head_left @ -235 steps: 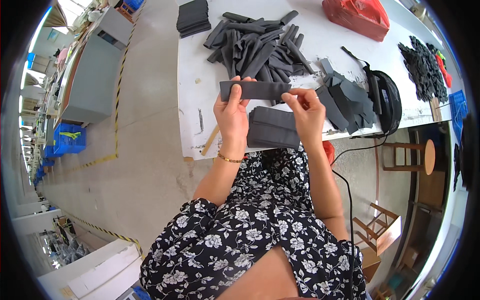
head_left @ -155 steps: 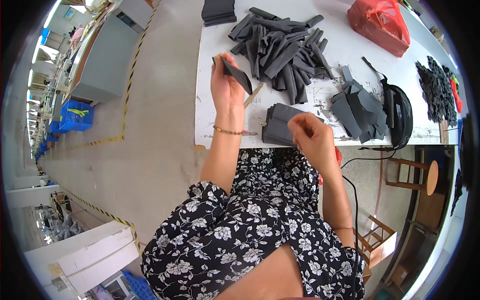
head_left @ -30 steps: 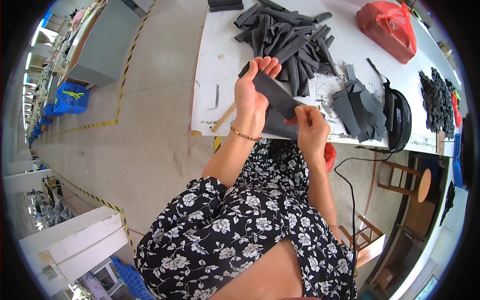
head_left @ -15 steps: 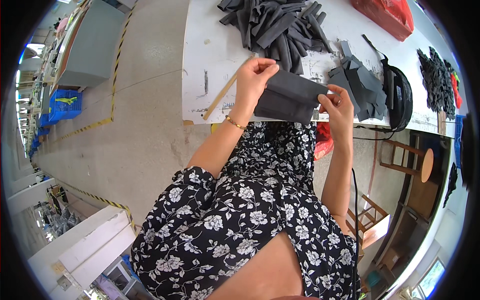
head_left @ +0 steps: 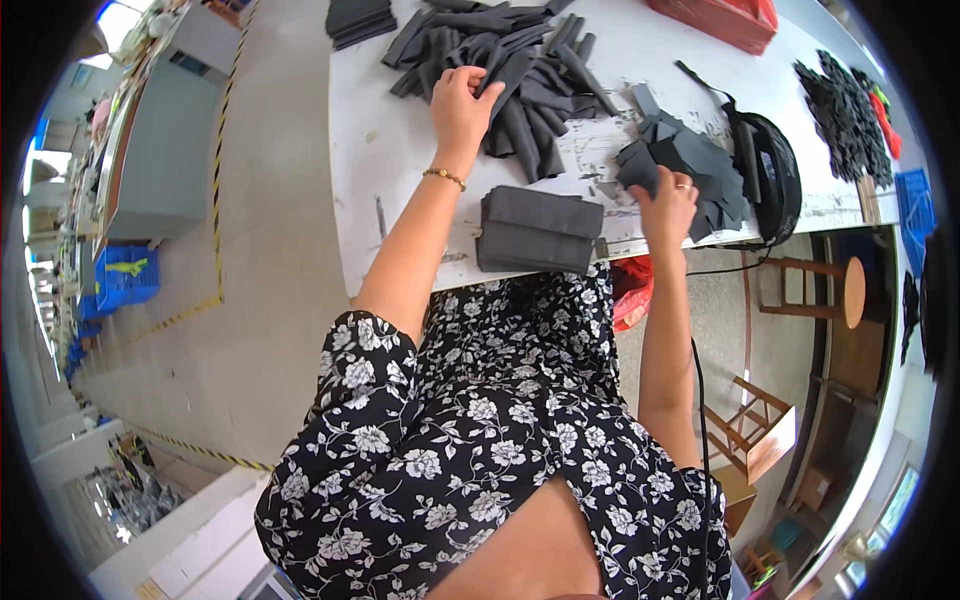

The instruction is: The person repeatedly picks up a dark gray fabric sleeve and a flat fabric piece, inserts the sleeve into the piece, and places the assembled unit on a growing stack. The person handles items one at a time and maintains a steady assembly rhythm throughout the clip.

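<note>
My left hand point(head_left: 462, 112) reaches into a heap of long, curled dark grey fabric strips point(head_left: 520, 125), its thumb and fingers closed on one at the near left side. To the right, my right hand point(head_left: 670, 210) pinches a small flat dark grey piece point(head_left: 637, 165), whose far edge lifts over a loose pile of similar flat pieces point(head_left: 705, 165). Between my forearms, at the near edge of the table, lies a dark folded fabric panel point(head_left: 540, 230), with neither hand on it. It looks layered; how many layers I cannot tell.
On the white table point(head_left: 380, 130) stand a neat dark stack point(head_left: 360, 22), a red bag point(head_left: 722, 20), a black bag with a strap point(head_left: 775, 180) and another dark heap point(head_left: 843, 120). A cable point(head_left: 703, 390) hangs by my right arm. Wooden stools point(head_left: 820, 295) stand at right.
Both hands have let go of the dark panel, which now lies at the table edge. My left hand has moved up to the strips; my right hand has moved onto the flat pieces.
</note>
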Motion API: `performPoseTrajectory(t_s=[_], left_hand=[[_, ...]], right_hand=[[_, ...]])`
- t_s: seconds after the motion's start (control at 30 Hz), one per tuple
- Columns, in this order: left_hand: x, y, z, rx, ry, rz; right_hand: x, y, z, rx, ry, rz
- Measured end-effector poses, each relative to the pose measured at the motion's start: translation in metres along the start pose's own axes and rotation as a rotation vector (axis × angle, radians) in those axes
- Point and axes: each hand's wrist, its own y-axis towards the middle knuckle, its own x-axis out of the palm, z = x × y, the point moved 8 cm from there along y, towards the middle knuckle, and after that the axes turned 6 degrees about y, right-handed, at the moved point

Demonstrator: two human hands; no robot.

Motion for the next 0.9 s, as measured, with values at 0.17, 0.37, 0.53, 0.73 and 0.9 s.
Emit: performPoseTrajectory(t_s=[0.17,0.37,0.53,0.73,0.9], left_hand=[[0.037,-0.002,-0.035,-0.196,0.038,-0.22],[0.011,-0.014,-0.042,-0.66,-0.73,-0.262],[-0.01,-0.038,-0.024,-0.855,-1.104,-0.336],[-0.012,-0.056,-0.016,-0.987,-1.48,-0.315],[-0.009,-0.067,-0.001,-1.034,-1.588,-0.347]], right_hand=[[0.031,-0.003,0.007,-0.079,-0.164,-0.083],[0.033,-0.017,0.001,-0.284,-0.222,-0.036],[0.036,-0.019,0.005,-0.358,-0.1,-0.028],[-0.04,0.005,-0.017,-0.161,0.493,0.109],[-0.06,-0.007,-0.081,-0.01,1.091,-0.041]])
